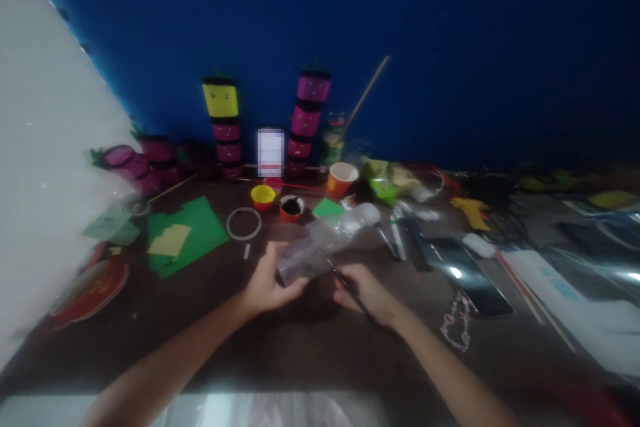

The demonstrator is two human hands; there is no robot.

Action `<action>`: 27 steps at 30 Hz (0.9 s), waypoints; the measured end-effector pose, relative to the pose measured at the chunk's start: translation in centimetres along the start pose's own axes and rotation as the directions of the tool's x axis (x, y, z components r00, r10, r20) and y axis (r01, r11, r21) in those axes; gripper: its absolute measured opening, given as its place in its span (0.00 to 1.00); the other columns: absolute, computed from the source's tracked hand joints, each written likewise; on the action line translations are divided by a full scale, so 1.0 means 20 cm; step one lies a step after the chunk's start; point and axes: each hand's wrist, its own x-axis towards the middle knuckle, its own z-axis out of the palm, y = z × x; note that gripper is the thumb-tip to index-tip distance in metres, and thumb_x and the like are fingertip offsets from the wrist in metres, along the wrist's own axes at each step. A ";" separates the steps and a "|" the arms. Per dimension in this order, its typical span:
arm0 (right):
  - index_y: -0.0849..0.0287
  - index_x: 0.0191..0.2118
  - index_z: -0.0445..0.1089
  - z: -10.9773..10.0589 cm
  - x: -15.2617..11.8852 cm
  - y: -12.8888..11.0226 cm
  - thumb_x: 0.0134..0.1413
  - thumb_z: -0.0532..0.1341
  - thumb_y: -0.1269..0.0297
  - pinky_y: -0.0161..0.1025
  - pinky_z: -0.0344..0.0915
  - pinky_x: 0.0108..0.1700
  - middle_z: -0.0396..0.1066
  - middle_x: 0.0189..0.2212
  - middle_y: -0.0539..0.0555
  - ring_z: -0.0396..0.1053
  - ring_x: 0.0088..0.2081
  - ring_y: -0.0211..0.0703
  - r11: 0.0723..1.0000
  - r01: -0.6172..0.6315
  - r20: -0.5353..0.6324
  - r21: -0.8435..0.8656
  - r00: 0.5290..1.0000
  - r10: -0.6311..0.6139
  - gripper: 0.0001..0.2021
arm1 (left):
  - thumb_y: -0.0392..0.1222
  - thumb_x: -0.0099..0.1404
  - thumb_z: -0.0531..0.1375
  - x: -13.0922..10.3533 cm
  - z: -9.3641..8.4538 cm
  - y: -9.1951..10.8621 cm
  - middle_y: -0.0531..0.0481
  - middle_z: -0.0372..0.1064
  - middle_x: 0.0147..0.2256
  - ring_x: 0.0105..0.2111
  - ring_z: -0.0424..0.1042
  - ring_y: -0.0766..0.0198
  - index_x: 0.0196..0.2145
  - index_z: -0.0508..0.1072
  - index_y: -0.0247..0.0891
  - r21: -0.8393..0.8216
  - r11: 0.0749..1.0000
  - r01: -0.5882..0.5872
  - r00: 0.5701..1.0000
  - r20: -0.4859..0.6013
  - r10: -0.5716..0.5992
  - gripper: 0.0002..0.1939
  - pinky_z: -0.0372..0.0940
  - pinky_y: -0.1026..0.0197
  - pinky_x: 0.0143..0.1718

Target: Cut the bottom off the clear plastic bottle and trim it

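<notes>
A clear plastic bottle (pixel 327 240) lies slanted above the middle of the dark table, its base toward the lower left. My left hand (pixel 273 283) is wrapped round the base end, thumb below and fingers above. A thin dark tool with a long handle (pixel 350 288) is gripped in my right hand (pixel 367 293), and its tip is at the bottle's side. Blur hides what kind of tool it is and whether its tip has gone into the plastic.
Green sheets (pixel 207 230) lie at the left, near a red plate (pixel 100 290). Behind the bottle stand small paint cups (pixel 263 197) and an orange paper cup (pixel 341 179). At the right are a phone (pixel 473 280), a bead bracelet (pixel 456 325) and a yellow glue gun (pixel 471 212).
</notes>
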 end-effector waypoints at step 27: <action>0.63 0.17 0.64 0.03 -0.11 -0.03 0.49 0.55 0.44 0.32 0.51 0.24 0.54 0.14 0.47 0.55 0.23 0.35 0.990 -0.136 -0.090 -0.045 0.987 0.132 0.25 | 0.52 0.53 0.62 0.03 -0.03 -0.05 0.38 0.66 0.44 0.44 0.71 0.52 0.51 0.55 0.33 0.361 0.928 -0.090 0.996 0.013 0.091 0.34 0.68 0.53 0.42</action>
